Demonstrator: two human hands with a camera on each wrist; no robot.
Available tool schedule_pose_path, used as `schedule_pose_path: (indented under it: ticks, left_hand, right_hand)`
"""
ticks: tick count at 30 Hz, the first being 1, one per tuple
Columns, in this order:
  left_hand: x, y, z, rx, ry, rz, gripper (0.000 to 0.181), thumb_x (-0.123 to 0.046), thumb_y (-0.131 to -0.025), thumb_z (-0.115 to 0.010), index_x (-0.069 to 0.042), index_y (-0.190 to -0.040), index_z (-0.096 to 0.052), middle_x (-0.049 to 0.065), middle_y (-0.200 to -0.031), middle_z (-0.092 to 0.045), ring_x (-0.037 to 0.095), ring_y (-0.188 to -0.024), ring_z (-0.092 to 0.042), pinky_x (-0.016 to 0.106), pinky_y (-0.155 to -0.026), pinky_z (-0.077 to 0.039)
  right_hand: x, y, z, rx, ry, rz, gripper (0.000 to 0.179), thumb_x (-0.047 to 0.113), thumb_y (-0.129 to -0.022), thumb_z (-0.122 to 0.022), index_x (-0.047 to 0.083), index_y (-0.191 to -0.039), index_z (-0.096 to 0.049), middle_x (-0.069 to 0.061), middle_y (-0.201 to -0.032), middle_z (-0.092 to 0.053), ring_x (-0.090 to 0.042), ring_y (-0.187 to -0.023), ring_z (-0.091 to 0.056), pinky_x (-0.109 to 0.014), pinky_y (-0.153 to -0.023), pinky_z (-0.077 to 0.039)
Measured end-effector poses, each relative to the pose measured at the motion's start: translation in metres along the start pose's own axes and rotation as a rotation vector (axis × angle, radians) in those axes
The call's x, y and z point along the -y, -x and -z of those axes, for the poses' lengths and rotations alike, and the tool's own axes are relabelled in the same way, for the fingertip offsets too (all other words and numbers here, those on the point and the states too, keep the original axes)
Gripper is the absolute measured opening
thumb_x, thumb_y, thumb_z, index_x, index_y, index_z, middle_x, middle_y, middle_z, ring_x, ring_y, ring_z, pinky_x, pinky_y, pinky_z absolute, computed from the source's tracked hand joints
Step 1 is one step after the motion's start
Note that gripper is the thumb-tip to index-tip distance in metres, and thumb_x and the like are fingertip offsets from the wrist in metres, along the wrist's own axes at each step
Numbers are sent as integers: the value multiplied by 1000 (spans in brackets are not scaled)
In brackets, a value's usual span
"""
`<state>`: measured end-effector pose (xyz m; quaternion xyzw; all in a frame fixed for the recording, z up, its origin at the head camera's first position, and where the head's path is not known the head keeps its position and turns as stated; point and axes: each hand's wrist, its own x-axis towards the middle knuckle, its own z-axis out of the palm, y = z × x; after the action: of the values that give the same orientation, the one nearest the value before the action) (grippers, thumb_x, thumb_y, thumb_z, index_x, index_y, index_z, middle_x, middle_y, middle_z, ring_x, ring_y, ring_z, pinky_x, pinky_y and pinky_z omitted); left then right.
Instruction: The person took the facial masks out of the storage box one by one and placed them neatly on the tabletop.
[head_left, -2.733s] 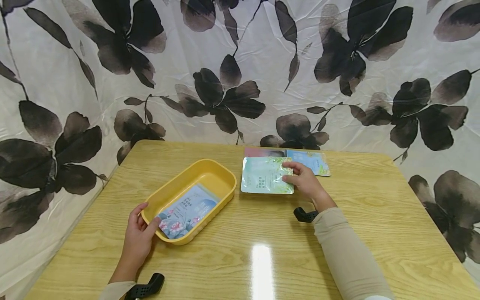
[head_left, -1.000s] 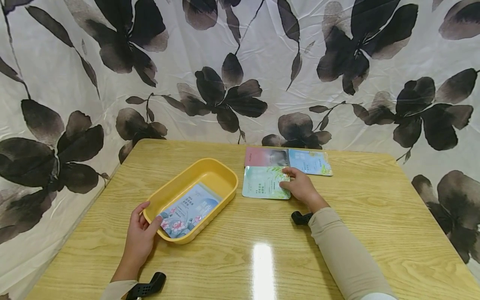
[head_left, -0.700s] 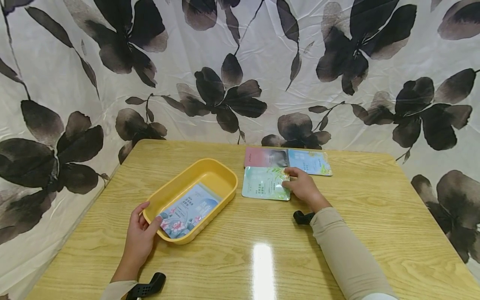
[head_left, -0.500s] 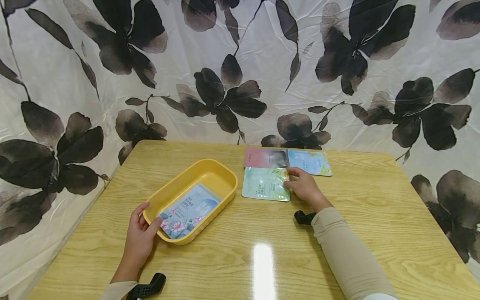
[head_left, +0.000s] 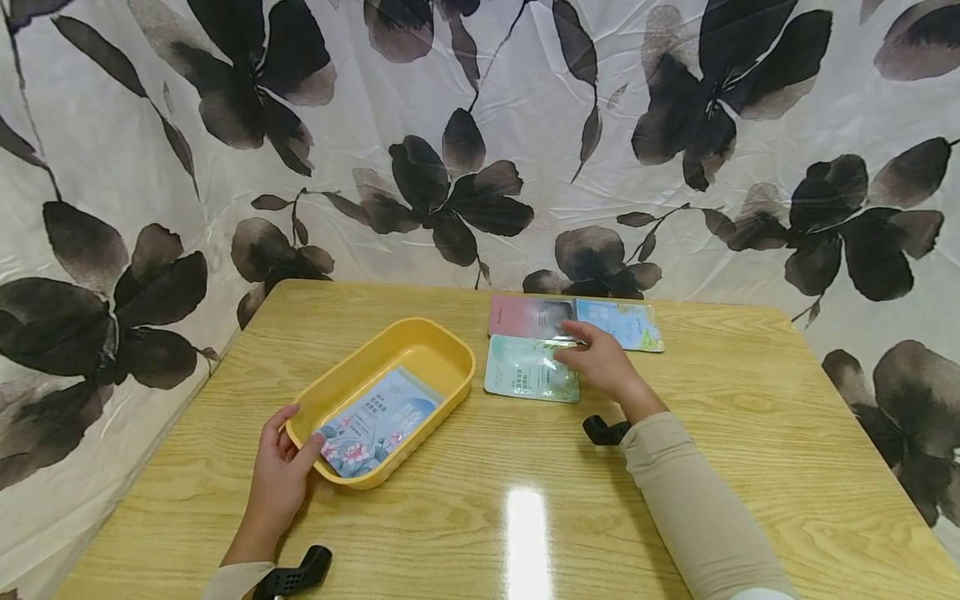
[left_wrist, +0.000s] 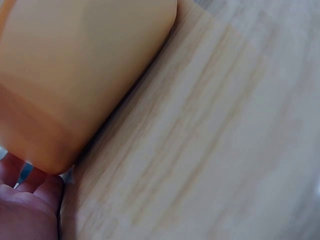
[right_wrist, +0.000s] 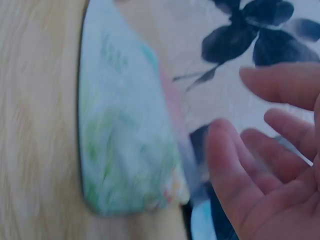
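Note:
In the head view my left hand (head_left: 276,479) holds the near left end of a yellow plastic basket (head_left: 431,350), thumb over the rim and fingers outside. A light-blue sachet (head_left: 378,417) with pink flowers lies inside it. My right hand (head_left: 603,362) hovers at the right end of a flat pale-green sachet (head_left: 521,367) on the table, thumb and fingers spread. The right wrist view shows that hand (right_wrist: 270,175) apart from the green sachet (right_wrist: 125,130), nothing between its fingers. The left wrist view has the basket's outer wall (left_wrist: 85,75) and curled fingers beneath it.
Behind the green sachet, a pink and grey sachet (head_left: 517,317) and a blue one (head_left: 622,325) lie side by side near the table's back edge. A floral cloth (head_left: 420,92) hangs behind the wooden table (head_left: 420,542). Each wrist wears a black camera mount.
The right hand brought the green sachet down toward me, laid it in front of the pink one, and has now let go, lifting slightly. The left hand and basket stay put.

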<state>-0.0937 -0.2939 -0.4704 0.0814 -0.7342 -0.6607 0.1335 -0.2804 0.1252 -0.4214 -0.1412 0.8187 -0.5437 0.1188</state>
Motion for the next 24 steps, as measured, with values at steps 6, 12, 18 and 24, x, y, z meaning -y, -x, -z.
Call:
schedule_pose_path:
  ticks: [6, 12, 18, 24]
  left_hand:
    - [1, 0, 0, -1, -6, 2, 60, -5, -104, -52, 2, -152, -17, 30, -146, -33, -2, -110, -51, 9, -83, -46]
    - [1, 0, 0, 0, -15, 6, 60, -6, -104, -52, 2, -152, -17, 29, -147, -34, -3, -110, -51, 8, -83, -45]
    - [1, 0, 0, 0, -9, 3, 60, -5, -104, -52, 2, -152, -17, 29, -148, -33, -3, -111, -50, 8, -84, -45]
    - [1, -1, 0, -2, -16, 15, 61, -6, -104, -52, 2, -152, -16, 29, -148, -32, -2, -112, -49, 8, -84, -45]
  right_hand:
    - [20, -1, -18, 86, -158, 73, 60, 11, -99, -64, 0, -152, -38, -25, -151, -40, -39, -125, -54, -44, -98, -49]
    - [40, -5, -43, 173, -153, 120, 55, 10, -99, -63, 1, -150, -42, -20, -150, -43, -33, -128, -53, -46, -103, -45]
    - [61, -12, -69, 258, -137, 175, 52, 8, -99, -63, 0, -147, -46, -17, -150, -45, -28, -132, -51, -40, -104, -45]
    - [78, -20, -94, 317, -59, 219, 52, 10, -97, -67, 0, -145, -50, -12, -148, -48, -25, -130, -53, -33, -100, -48]
